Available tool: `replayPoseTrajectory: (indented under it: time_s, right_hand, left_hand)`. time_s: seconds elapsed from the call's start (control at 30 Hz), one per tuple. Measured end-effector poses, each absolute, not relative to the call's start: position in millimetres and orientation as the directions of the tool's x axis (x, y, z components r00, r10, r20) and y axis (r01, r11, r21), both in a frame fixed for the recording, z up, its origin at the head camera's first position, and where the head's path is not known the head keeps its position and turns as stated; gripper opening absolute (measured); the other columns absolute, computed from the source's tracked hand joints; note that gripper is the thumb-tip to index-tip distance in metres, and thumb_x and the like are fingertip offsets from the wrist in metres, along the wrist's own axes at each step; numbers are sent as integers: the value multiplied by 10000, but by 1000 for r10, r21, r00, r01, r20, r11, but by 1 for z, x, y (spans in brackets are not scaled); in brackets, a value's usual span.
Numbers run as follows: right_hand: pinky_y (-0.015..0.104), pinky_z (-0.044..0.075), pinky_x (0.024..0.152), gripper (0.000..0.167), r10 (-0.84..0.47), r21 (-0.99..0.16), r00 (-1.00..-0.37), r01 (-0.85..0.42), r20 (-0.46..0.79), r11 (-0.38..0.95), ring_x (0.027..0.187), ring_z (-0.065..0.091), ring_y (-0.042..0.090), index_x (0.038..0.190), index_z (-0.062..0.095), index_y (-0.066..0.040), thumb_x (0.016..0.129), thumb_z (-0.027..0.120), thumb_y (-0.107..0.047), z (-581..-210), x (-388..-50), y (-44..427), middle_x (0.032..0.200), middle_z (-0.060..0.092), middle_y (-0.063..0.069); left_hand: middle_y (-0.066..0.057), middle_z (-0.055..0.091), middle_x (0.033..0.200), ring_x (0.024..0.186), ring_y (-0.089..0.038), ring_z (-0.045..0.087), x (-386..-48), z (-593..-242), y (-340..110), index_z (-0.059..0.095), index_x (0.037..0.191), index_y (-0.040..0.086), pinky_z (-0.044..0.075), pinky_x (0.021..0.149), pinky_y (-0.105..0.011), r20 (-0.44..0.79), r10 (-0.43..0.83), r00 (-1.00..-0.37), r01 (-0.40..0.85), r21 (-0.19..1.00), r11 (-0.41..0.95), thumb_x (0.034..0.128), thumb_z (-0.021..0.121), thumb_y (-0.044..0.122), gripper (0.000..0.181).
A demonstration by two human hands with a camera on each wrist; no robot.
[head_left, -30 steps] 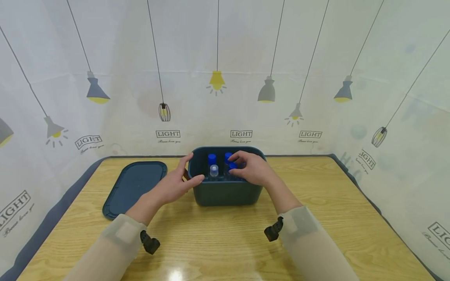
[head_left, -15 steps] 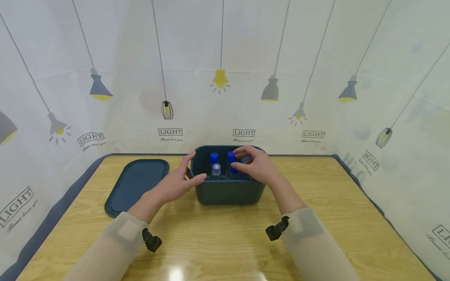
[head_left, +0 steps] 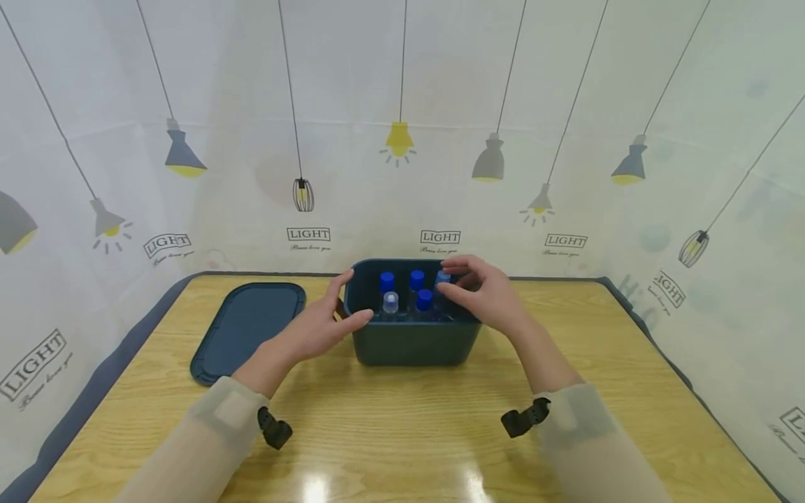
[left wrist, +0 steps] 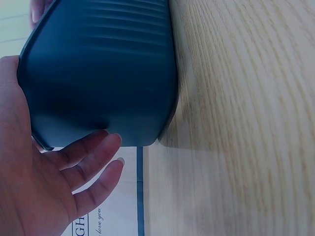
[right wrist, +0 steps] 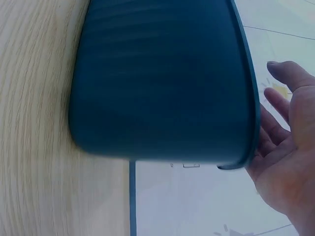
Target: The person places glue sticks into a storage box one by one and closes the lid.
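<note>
A dark teal bin stands on the table with several small bottles upright inside. Blue caps top some of them, such as the near bottle; another bottle has a clear top. My left hand rests at the bin's left end, thumb at the near rim, index finger towards the far corner. In the left wrist view its other fingers lie loosely by the end wall. My right hand reaches over the bin's right end, thumb and fingers parted beside a lighter blue cap. The bottle bodies are mostly hidden.
A flat dark teal lid lies on the wooden table left of the bin. Behind the bin, a lamp-patterned cloth rises at the table's back edge. A black wrist camera sits at my right cuff.
My right hand has moved right, from the near blue-capped bottle to the lighter blue cap, uncovering the middle caps. The left hand keeps its place on the bin. The head view has shifted slightly.
</note>
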State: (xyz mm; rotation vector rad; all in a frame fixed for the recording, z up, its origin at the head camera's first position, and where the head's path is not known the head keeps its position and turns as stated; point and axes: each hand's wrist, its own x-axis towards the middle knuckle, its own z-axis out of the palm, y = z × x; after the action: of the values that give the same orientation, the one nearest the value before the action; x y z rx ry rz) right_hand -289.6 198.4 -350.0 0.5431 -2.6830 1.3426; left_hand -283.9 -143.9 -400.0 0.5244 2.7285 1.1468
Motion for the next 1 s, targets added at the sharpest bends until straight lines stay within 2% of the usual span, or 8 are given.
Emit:
replayPoseTrajectory:
  time_s: [0.23,0.37,0.6,0.73,0.87,1.0]
  right_hand:
    - [497,538,1046,486,-261,-740,-931,-362,255,567,1226,699,292,1492,645,-129,1066,742,-342,-352,-279,223,1485,691,125]
    - [509,522,1070,493,-245,-732,-940,-340,239,591,1290,648,320,1502,635,-149,1069,739,-360,-356,-273,240,1499,657,103]
    - [527,533,1056,581,-252,-707,-942,-332,220,625,1298,655,347,1584,575,-163,1070,736,-379,-370,-268,262,1582,605,134]
    - [557,551,1072,638,-264,-701,-948,-310,178,643,1347,662,345,1660,507,-211,1096,677,-456,-381,-265,270,1653,561,115]
    - [567,562,1087,628,-258,-711,-953,-290,156,641,1395,646,352,1678,486,-243,1120,613,-501,-391,-263,271,1673,548,88]
    - [529,587,1060,594,-254,-722,-945,-322,206,612,1396,658,355,1661,510,-207,1133,606,-460,-399,-264,268,1645,575,96]
  left_hand:
    - [-82,689,1149,853,-213,672,-284,-399,-144,11,1770,377,546,772,-389,3,362,-932,258,707,658,1024,574,758,1009]
    - [-81,689,1149,841,-216,672,-284,-399,-144,8,1769,377,546,768,-391,2,361,-932,257,707,659,1026,572,756,1007]
    - [-87,687,1156,842,-217,669,-284,-399,-143,10,1769,382,546,767,-388,-4,362,-932,252,709,658,1023,576,759,1009]
    - [-97,684,1162,830,-229,674,-283,-397,-143,6,1768,385,546,762,-391,-15,360,-933,243,713,658,1022,579,758,1011]
    - [-103,683,1168,828,-238,677,-283,-396,-143,7,1768,384,547,761,-393,-18,362,-932,242,714,657,1023,579,756,1010]
    - [-99,685,1171,835,-238,680,-283,-397,-143,11,1768,383,549,760,-389,-18,357,-934,240,707,665,1017,578,767,1017]
